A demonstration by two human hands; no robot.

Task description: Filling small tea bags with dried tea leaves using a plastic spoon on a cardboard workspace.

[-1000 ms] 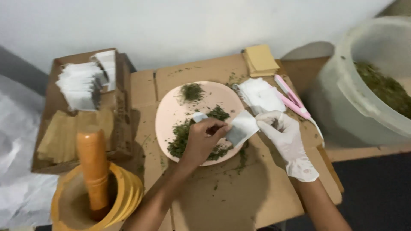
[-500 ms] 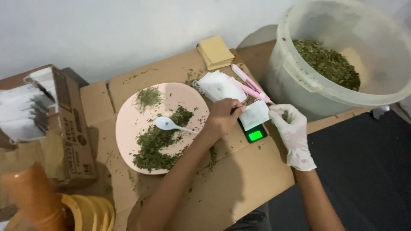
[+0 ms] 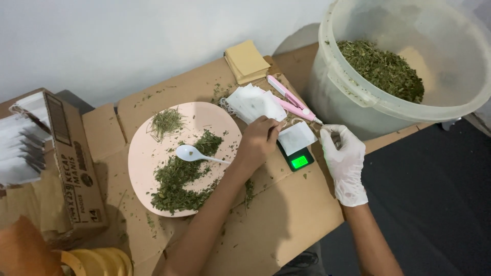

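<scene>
My bare left hand (image 3: 258, 144) rests on the cardboard beside a pink plate (image 3: 148, 153), its fingertips pinching the left edge of a small white tea bag (image 3: 297, 137). The bag lies on a small black scale (image 3: 300, 160) with a lit green display. My gloved right hand (image 3: 343, 164) is just right of the scale, thumb and forefinger pinched on the bag's thin string. On the plate lie heaps of dried green herb (image 3: 179, 179) and a white plastic spoon (image 3: 192, 153).
A stack of empty white bags (image 3: 253, 101) and a pink hand tool (image 3: 294, 101) lie behind the scale. A large translucent bucket (image 3: 358, 97) of dried herb stands at the right, tan paper squares (image 3: 246, 59) at the back, and a cardboard box (image 3: 66, 153) at the left.
The spoon has gone from my left hand to the plate. The filled bag has moved from above the plate onto the scale, and both hands now hold it there. The view has swung right.
</scene>
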